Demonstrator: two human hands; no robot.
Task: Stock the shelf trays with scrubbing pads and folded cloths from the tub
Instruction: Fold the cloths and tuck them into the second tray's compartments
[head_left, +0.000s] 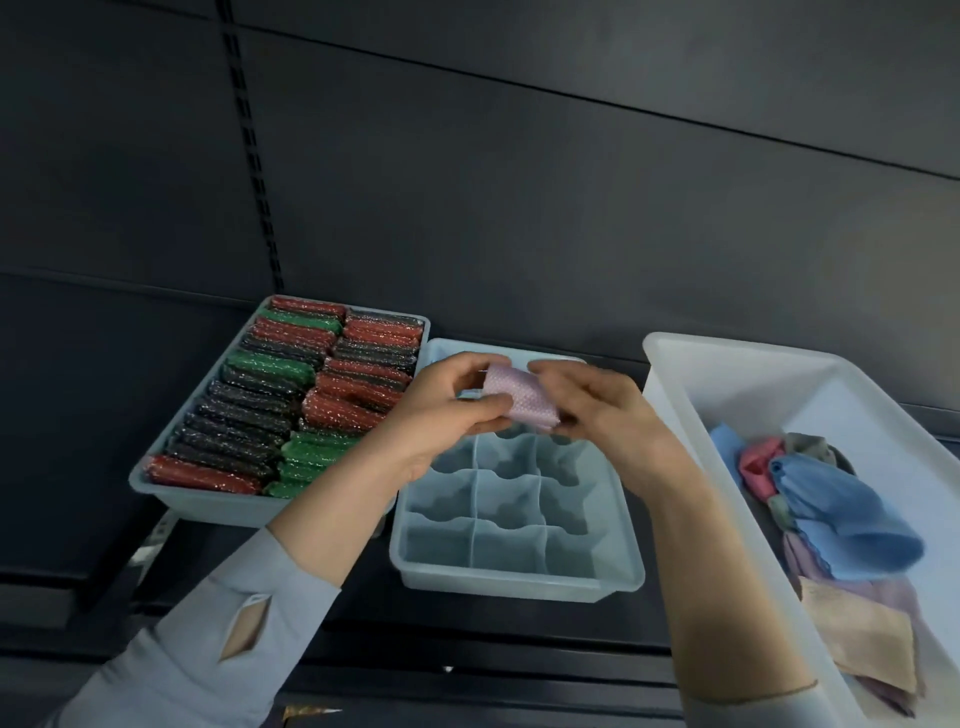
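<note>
A small lilac cloth (521, 398) is held over the far end of a divided tray (519, 574), pinched from both sides: the left hand (439, 410) grips its left edge, the right hand (597, 405) its right edge, fingers curled. Nine empty compartments can be counted in the part of the divided tray that shows; the rest is hidden by the hands. One tray (208, 506) to the left is packed with two rows of red, green and black scrubbing pads (291, 395). One white tub (691, 395) on the right contains several loose cloths (841, 509), too jumbled for a count.
</note>
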